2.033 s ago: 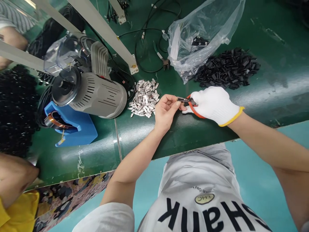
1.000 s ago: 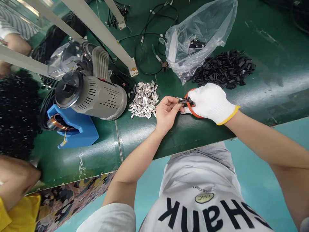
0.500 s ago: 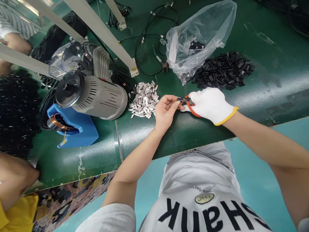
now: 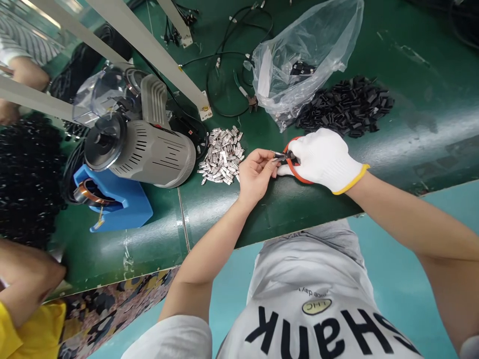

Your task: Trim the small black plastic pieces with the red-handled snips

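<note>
Grip's closed on both sides: your bare left hand (image 4: 256, 174) pinches a small dark part (image 4: 286, 158) in its fingertips, and your right hand (image 4: 322, 157), in a white knit glove with a yellow cuff, wraps the orange-handled snips (image 4: 297, 173), their tip right at that part, just over the front edge of the green desk (image 4: 112, 249). Progress-wise, hard to say: the heap of silver metal clips (image 4: 221, 155) beside your left hand and the heap of black pieces (image 4: 346, 104) next to the clear plastic bag (image 4: 299, 60) both look big, so there's plenty lying out. Your left forearm (image 4: 202, 249) and right forearm (image 4: 407, 214) angle in from either side, wrists turned toward each other
</note>
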Tool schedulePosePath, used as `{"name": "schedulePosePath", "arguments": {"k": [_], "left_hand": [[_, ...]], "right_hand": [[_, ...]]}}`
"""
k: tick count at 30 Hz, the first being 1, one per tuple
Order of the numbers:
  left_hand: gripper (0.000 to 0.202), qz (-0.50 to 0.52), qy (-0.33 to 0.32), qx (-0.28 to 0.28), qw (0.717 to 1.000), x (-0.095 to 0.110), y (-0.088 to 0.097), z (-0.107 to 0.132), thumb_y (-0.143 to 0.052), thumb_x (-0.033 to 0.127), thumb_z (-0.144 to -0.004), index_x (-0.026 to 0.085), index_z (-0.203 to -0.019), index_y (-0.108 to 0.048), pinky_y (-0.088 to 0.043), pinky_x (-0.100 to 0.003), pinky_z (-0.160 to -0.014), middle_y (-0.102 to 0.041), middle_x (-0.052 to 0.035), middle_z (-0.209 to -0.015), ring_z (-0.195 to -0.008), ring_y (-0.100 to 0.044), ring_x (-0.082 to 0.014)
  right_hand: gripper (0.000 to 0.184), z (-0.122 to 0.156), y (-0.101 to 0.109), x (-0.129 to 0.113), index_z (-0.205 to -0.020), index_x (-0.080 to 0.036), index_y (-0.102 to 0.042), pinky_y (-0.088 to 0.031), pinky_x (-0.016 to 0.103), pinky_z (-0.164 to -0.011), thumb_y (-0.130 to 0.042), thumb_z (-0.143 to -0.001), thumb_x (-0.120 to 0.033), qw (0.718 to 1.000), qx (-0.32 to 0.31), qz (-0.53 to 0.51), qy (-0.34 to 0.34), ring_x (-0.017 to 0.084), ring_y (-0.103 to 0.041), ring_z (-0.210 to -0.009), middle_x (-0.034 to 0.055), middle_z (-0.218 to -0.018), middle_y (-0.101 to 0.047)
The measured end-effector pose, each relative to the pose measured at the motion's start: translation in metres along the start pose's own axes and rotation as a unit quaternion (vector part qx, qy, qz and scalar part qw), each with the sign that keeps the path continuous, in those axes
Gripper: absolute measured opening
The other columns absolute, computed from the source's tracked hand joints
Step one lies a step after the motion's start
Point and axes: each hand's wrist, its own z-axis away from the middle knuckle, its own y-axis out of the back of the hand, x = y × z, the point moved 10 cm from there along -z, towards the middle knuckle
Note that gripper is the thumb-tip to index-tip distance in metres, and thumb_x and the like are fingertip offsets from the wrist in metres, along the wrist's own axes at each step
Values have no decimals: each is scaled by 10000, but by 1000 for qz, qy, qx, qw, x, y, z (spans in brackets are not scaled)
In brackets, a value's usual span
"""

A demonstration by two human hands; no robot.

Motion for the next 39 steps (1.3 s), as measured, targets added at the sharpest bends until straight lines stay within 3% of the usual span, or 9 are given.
{"name": "schedulePosePath", "arguments": {"k": [7, 19, 28, 39], "left_hand": [[370, 14, 8, 14, 1000, -1, 2, 1, -866, 440, -802, 172, -897, -629, -506, -208, -563, -709, -9, -778, -542, -584, -56], [389, 18, 1, 16, 1000, 2, 4, 0, -858, 467, -805, 171, -904, -626, -499, -206, -560, -696, 0, -760, -536, -574, -53], [368, -14, 2, -7, 1000, -3, 1, 2, -833, 480, -821, 178, -891, -634, -470, -220, -545, -688, -6, -763, -544, -555, -65], [428, -7, -3, 10, 1000, -3, 3, 0, -848, 516, -797, 181, -918, -611, -490, -218, -559, -687, 3, -764, -542, -560, -59]], "right_hand": [[733, 4, -11, 5, -955, -140, -720, -230, 342, -673, -361, -954, -779, 999, 14, -6, -31, 301, -677, -800, 162, -839, -738], [716, 10, -13, 3, -1040, -118, -713, -279, 343, -687, -332, -986, -721, 997, -5, 8, -76, 320, -688, -820, 190, -887, -742], [670, 2, 3, -5, -1003, -154, -711, -269, 372, -703, -348, -977, -717, 1000, -15, 12, -7, 297, -664, -808, 177, -912, -752], [698, 7, -12, 2, -1027, -114, -703, -237, 343, -671, -325, -991, -700, 998, -3, 13, -56, 317, -689, -810, 192, -881, -738]]}}
